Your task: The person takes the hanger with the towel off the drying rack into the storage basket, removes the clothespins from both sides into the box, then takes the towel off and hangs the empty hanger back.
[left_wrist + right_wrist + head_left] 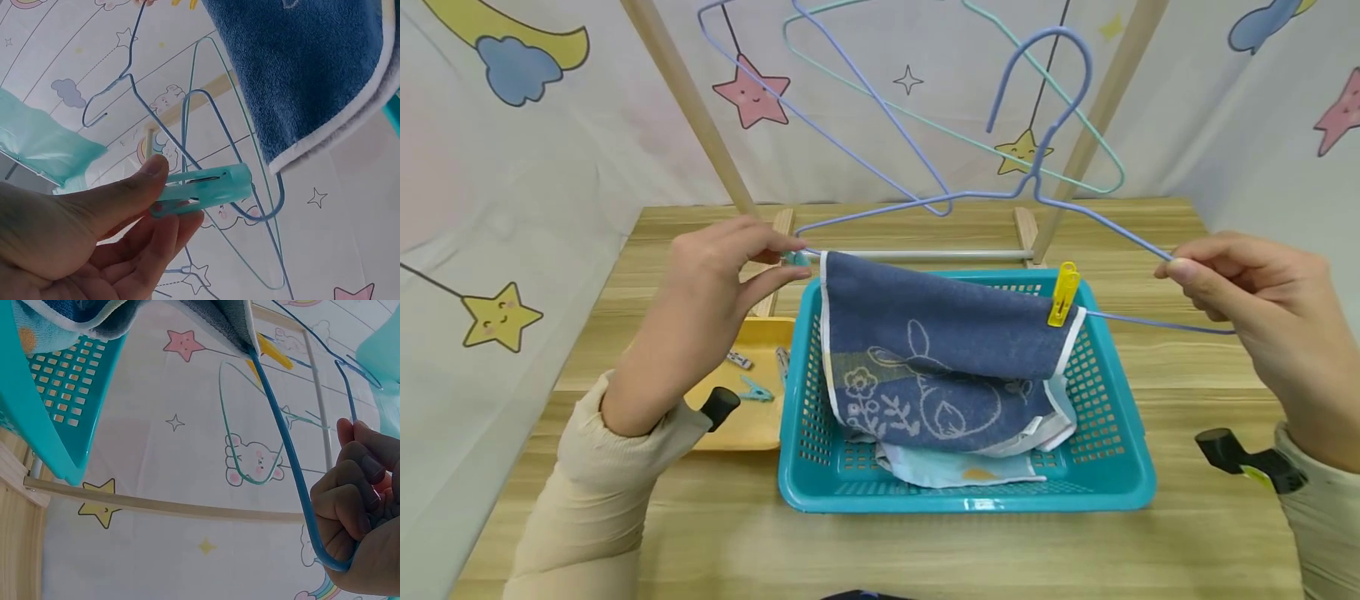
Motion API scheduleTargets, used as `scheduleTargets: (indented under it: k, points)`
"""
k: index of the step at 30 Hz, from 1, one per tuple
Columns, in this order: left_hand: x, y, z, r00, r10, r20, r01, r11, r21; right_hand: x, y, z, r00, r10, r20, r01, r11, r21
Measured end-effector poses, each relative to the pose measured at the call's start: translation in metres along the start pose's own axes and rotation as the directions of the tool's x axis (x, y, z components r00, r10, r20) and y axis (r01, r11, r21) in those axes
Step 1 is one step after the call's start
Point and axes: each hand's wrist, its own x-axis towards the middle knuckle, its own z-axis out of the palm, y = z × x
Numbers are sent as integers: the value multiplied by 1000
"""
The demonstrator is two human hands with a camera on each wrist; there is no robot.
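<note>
A blue wire hanger (966, 195) is held up over the basket, its hook pointing upward. My right hand (1262, 283) grips its right shoulder between thumb and fingers. Over the lower bar hangs a navy towel (940, 325) with white edging and a rabbit pattern. A yellow clothespin (1064, 293) clips the towel's right end to the bar. Beside the towel's upper left corner, my left hand (715, 262) pinches a translucent teal clothespin (203, 187) by its handle end. Whether this clothespin touches the bar, I cannot tell.
Below the towel stands a teal basket (966, 503) with light blue cloth (955, 467) inside. A yellow tray (730, 437) holding several clothespins sits at its left. Behind, a wooden rack (692, 104) carries blue and green hangers (880, 100).
</note>
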Motion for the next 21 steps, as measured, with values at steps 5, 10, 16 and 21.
scheduleTargets:
  k: [5, 10, 16, 21]
  points:
    - [-9, -6, -10, 994, -108, 34, 107, 994, 34, 0, 2, -1, 1000, 6, -7, -6, 1000, -9]
    - [-16, -14, -15, 982, -178, 60, 173, 982, 80, -1, 3, -1, 1000, 8, -26, -8, 1000, 14]
    - [-25, -25, -19, 970, -230, 74, 219, 966, 136, 0, 4, -1, 1000, -4, -21, 5, 998, 66]
    - [-30, -29, -22, 960, -263, 92, 250, 959, 131, 0, 4, -1, 1000, -5, -19, 7, 997, 73]
